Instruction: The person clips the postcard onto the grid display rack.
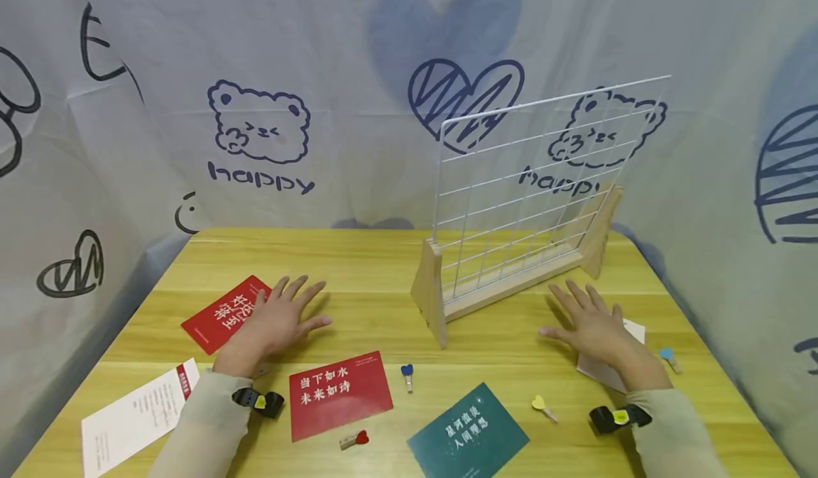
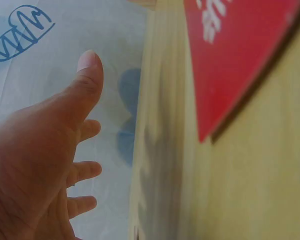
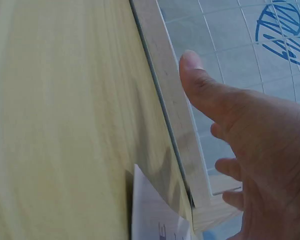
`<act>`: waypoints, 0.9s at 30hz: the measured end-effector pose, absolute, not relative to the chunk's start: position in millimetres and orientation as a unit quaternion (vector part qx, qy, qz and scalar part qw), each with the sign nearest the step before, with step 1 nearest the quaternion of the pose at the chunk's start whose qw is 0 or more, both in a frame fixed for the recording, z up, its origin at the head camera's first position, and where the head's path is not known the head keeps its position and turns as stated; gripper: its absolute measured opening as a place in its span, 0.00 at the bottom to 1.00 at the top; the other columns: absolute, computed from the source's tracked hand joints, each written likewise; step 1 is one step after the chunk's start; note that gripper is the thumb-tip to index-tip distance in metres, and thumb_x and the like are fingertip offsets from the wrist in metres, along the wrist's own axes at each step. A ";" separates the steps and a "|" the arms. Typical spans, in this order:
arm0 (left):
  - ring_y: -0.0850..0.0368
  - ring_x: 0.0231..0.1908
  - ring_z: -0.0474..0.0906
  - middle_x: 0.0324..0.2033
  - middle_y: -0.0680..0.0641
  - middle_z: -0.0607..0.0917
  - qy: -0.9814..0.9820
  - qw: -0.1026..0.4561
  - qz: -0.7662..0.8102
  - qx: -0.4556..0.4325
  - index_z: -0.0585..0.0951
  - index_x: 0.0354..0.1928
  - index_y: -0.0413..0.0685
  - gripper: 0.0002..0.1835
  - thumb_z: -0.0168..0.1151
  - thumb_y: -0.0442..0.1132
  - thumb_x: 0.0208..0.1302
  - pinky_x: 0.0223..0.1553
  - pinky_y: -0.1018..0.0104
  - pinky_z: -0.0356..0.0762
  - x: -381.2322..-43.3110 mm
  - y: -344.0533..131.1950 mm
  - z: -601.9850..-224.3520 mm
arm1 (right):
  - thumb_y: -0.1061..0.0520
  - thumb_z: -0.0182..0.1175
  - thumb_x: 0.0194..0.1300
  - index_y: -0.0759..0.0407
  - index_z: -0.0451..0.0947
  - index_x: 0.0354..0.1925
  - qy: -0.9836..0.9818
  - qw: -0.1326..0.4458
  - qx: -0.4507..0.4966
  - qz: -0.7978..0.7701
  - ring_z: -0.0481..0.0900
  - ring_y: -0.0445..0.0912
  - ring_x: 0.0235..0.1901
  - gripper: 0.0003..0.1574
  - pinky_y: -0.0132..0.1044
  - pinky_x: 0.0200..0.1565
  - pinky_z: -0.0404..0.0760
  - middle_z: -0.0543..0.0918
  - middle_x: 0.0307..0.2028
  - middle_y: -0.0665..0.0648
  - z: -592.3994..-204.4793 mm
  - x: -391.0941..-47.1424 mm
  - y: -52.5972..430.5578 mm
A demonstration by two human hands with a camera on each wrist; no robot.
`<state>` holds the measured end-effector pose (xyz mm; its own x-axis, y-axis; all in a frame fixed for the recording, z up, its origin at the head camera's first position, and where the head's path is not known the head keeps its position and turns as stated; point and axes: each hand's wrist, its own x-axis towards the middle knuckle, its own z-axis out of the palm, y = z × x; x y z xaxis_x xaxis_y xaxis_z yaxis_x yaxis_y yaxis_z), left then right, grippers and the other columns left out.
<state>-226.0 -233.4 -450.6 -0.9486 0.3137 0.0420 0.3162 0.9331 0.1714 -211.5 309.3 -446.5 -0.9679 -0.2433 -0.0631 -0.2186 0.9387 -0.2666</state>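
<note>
My left hand (image 1: 276, 327) hovers with spread fingers over the table's left side, overlapping a red card (image 1: 224, 313) with white writing in the head view. Nothing is in its grasp. On the right, my right hand (image 1: 594, 332) is spread in the same way, palm down and holding nothing. Partly hidden beneath it lies a white card (image 1: 601, 373). Just beyond that hand stands a white wire grid rack (image 1: 511, 212) on a wooden base (image 1: 511, 283). Between the hands lie another red card (image 1: 341, 396) and a small clothespin with a blue heart (image 1: 407, 377).
A teal card (image 1: 469, 435) lies front centre, and a white card with a red strip (image 1: 137, 421) at front left. Heart clothespins are scattered about: red (image 1: 354, 440), yellow (image 1: 544, 408), light blue (image 1: 669, 359). Printed cloth (image 1: 358, 172) hangs around the wooden table (image 1: 358, 265).
</note>
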 end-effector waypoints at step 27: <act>0.37 0.66 0.62 0.66 0.38 0.69 -0.961 0.084 -0.098 -0.245 0.64 0.73 0.53 0.43 0.57 0.68 0.62 0.66 0.39 0.57 -218.0 -182.4 -400.8 | 0.36 0.55 0.70 0.73 0.57 0.70 0.980 -0.063 -0.123 -0.144 0.57 0.76 0.63 0.50 0.70 0.60 0.57 0.61 0.65 0.80 -390.1 -260.0 370.2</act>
<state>-218.0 -182.4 -400.8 -0.8659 0.4545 0.2088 0.4872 0.8609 0.1465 -260.0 370.2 -390.1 -0.9618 -0.2230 0.1590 -0.2592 0.9284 -0.2660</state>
